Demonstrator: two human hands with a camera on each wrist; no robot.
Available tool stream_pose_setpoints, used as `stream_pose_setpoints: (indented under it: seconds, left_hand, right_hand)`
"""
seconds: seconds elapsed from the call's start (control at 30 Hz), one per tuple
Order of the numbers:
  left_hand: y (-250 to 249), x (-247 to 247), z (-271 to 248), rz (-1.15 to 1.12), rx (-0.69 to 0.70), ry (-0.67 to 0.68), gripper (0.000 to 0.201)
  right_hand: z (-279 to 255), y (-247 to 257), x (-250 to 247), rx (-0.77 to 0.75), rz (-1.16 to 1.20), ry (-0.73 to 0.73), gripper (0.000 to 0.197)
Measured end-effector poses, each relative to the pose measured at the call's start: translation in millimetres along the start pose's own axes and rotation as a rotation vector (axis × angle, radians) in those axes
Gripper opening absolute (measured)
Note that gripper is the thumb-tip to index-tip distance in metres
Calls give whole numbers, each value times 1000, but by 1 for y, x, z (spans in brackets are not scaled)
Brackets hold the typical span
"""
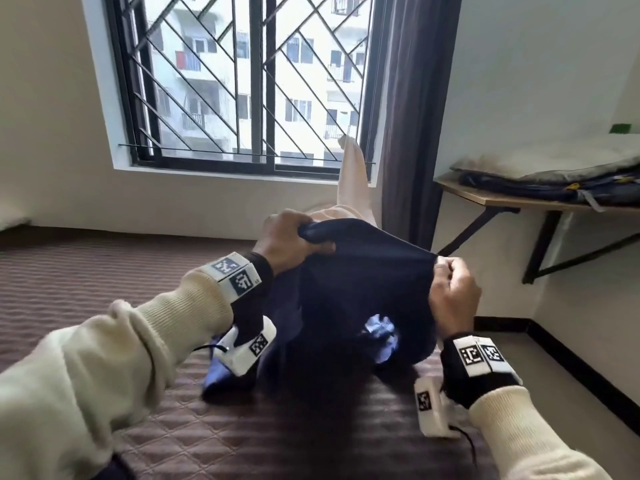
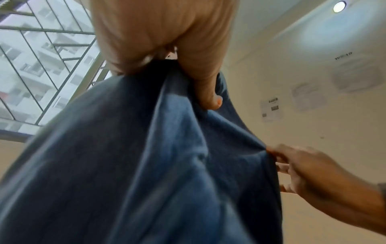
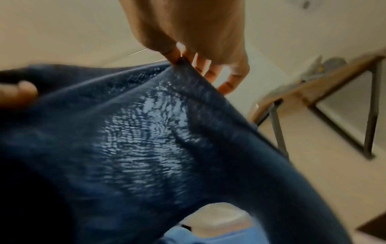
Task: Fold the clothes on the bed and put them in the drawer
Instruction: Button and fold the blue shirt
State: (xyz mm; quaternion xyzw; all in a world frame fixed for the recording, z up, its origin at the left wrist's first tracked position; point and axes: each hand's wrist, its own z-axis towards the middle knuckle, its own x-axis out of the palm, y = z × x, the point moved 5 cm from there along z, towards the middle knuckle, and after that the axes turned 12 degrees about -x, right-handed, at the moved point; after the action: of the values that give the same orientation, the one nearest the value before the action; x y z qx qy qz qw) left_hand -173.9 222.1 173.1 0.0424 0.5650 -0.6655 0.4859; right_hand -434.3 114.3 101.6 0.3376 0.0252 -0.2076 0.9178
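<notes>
A dark navy garment (image 1: 349, 299) hangs lifted above the bed (image 1: 104, 271), its lower part still resting on the brown quilted cover. My left hand (image 1: 289, 242) grips a bunch of its upper edge, thumb pressed over the cloth (image 2: 146, 148). My right hand (image 1: 453, 292) pinches the opposite edge between thumb and forefinger, the fabric (image 3: 146, 140) stretched taut between both hands. A light blue garment (image 1: 381, 337) lies under the navy one. A beige garment (image 1: 349, 192) lies behind, one end propped against the window sill.
The window (image 1: 242, 81) with a black grille and a dark curtain (image 1: 412, 133) stand behind the bed. A wooden wall shelf (image 1: 491, 199) on black brackets holds folded dark items at right. Pale floor (image 1: 554, 358) runs along the bed's right side.
</notes>
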Motion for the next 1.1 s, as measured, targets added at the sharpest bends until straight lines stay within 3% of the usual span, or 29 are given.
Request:
stream_pose_setpoints:
  seconds: [0.07, 0.13, 0.2, 0.33, 0.37, 0.5, 0.6, 0.67, 0.7, 0.77, 0.87, 0.93, 1.03, 1.1]
  left_hand:
    - [9, 2, 4, 74, -85, -29, 35]
    - [20, 0, 7, 152, -185, -103, 37]
    - [27, -5, 9, 223, -242, -165, 37]
    - [39, -15, 17, 104, -340, -104, 14]
    - [46, -17, 20, 24, -375, -63, 18]
    - [66, -33, 21, -360, -472, -19, 16]
    - [67, -49, 8, -556, -535, -9, 19]
    - [67, -59, -1, -611, -536, 3, 16]
    - [67, -63, -6, -625, -526, 0, 11]
    - [69, -72, -13, -678, -504, -8, 9]
    - [69, -82, -20, -736, -485, -24, 21]
    - [66, -86, -25, -723, -484, -5, 23]
    - [60, -89, -32, -665, -450, 82, 23]
    - [58, -93, -37, -636, -422, 121, 20]
  right_hand:
    - [-5, 12, 6, 116, 144, 7, 34]
    - [-7, 38, 9, 58, 229, 73, 32]
    - [-11, 72, 13, 14, 425, 237, 32]
    - [-66, 128, 22, 127, 883, 838, 13]
    - [-89, 133, 25, 114, 848, 1017, 5]
    - [-177, 110, 39, 21, 579, 1640, 48]
    - [-206, 97, 41, 6, 509, 1962, 48]
    - [-201, 80, 53, 66, 519, 1898, 40]
    - [-192, 71, 64, 73, 533, 1754, 31]
    - [-161, 47, 81, 118, 504, 1332, 21]
    - [-111, 26, 85, 91, 275, 778, 29]
    - [-94, 28, 90, 31, 157, 698, 39]
    - [-100, 43, 113, -121, -3, 834, 64]
    - [-108, 52, 124, -238, -175, 844, 69]
